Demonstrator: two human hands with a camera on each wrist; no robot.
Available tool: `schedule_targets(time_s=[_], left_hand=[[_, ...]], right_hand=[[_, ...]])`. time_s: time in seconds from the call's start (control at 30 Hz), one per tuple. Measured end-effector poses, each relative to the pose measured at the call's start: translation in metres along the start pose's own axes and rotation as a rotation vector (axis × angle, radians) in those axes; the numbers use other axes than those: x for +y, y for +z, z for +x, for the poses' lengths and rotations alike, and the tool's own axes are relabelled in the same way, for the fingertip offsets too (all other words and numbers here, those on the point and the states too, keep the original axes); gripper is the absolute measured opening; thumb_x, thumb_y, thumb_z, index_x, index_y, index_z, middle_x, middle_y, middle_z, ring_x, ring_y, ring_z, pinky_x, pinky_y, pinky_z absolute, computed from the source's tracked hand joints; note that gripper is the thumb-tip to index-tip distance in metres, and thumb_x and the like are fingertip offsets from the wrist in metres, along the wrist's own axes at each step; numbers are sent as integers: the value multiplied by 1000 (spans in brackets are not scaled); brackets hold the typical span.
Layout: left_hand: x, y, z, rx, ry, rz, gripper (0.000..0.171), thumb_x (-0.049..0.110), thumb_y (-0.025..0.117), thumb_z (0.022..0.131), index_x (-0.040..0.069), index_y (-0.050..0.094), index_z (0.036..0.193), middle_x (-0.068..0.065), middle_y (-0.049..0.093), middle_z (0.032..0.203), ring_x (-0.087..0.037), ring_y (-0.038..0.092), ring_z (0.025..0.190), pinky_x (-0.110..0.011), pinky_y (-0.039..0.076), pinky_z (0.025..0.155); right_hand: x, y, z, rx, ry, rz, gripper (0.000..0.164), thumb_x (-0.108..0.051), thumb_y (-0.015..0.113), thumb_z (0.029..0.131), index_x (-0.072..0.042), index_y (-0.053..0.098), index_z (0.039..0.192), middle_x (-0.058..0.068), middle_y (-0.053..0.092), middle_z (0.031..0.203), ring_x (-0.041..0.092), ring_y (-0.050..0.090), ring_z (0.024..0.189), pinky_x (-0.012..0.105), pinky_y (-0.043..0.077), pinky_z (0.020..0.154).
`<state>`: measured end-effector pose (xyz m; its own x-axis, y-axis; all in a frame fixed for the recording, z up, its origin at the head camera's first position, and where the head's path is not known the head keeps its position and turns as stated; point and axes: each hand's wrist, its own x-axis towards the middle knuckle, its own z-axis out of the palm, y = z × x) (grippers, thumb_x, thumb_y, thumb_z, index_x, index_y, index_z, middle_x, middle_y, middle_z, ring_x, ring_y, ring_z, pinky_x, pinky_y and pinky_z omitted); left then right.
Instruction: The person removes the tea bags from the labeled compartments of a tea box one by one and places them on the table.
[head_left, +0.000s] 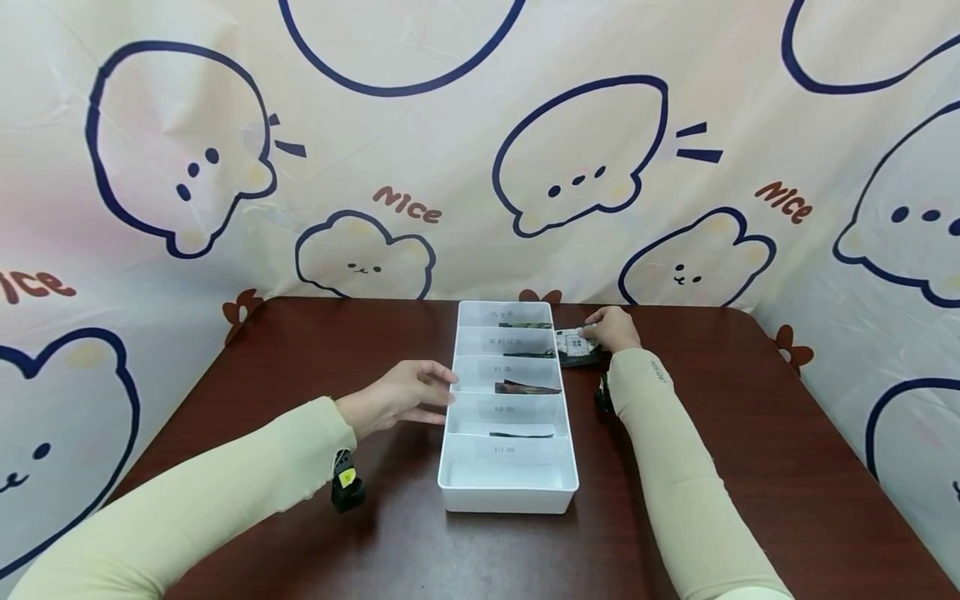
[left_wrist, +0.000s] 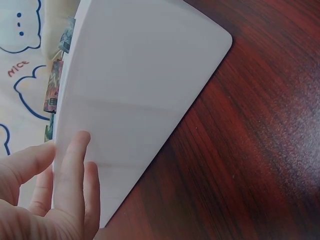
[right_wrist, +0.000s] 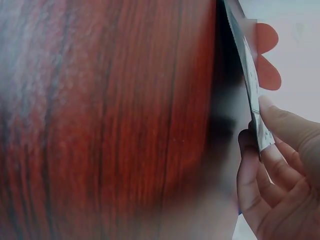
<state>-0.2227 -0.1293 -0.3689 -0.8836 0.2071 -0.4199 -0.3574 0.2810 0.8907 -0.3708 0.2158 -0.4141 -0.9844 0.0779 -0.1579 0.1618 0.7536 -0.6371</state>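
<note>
A long white divided box point(head_left: 510, 500) stands in the middle of the table, with a printed label in each compartment. My left hand point(head_left: 405, 393) is at its left side, fingers loosely extended and fingertips right at the wall; the left wrist view shows the thumb near the rim. To the right of the box's far part, my right hand point(head_left: 617, 331) pinches a flat dark sachet point(head_left: 576, 348) with a white printed panel. Seen from the right wrist, the sachet point(right_wrist: 253, 100) is edge-on between thumb and fingers, its near edge raised.
Thin packets stand in several compartments, among them a reddish one point(head_left: 525, 387) in the middle and a green one point(head_left: 525, 325) at the far end. The front compartment holds only its label. A patterned cloth point(head_left: 465, 150) hangs behind the dark wooden table point(head_left: 720, 400).
</note>
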Motion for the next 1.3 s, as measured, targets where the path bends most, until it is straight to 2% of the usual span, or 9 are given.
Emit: schedule_targets(time_s=[0.23,0.57,0.77,1.07,1.3], left_hand=[[1,1,0,2,-3,2,35,-2,67,87,0,58,121,-17,60,108,-25,66,92,-42,61,78],[1,1,-1,0,-2,9,36,-1,67,87,0,58,122,-17,60,109,-25,66,90,-41,61,77],[1,2,-1,3,-5,4,34,-1,67,87,1,58,120,-17,60,108,-24,66,89,-41,61,77],[1,2,-2,3,-3,3,34,-1,67,87,1,58,120,-17,59,108,-25,66,91,-43,60,79],[2,1,-3,-3,-2,-5,35,-1,66,88,0,58,121,-17,59,109,-24,65,92,-43,60,81]], right_hand=[[5,2,2,16,8,-33,30,-22,72,87,-5,65,111,17,65,109,24,60,79,29,49,61],[4,3,-7,26,13,-8,30,-20,70,89,-4,64,114,19,63,111,25,60,79,30,50,62],[3,1,-12,22,20,-5,30,-19,70,89,-3,64,114,19,62,113,27,61,83,32,52,66],[8,0,-7,-2,15,60,35,-19,71,88,-2,63,118,20,60,120,29,62,93,35,58,75],[13,-3,-2,-5,-27,112,35,-21,71,88,-1,62,116,21,58,120,32,62,97,38,60,78]])
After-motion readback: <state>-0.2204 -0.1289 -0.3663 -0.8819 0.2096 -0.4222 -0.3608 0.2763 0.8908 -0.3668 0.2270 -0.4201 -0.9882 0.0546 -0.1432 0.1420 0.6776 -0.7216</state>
